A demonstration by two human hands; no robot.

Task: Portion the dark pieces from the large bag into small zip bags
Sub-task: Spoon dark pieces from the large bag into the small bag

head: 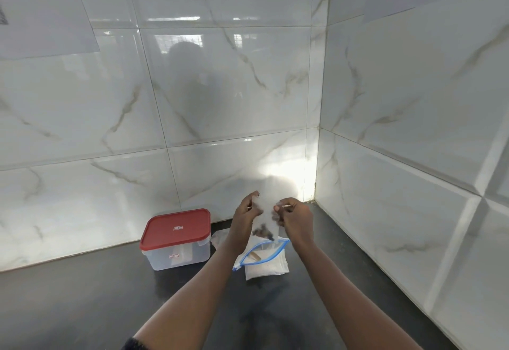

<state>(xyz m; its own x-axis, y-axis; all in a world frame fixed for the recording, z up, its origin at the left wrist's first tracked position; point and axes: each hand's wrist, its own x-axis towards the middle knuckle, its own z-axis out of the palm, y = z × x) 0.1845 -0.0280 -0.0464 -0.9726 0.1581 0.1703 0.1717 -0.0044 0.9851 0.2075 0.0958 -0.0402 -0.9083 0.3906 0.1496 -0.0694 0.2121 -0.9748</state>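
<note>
the left hand (245, 216) and the right hand (296, 220) each pinch a side of one small zip bag (265, 211), both grips tight on it. it hangs in the air, long way up and down. dark pieces (263, 232) sit at its bottom. just under it one large bag (264, 256) lies on the worktop (82, 308), beside one red-lidded box (176, 239).

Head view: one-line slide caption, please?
Left hand and right hand hold a small bag of dark pieces above the open blue-zip bag.
</note>
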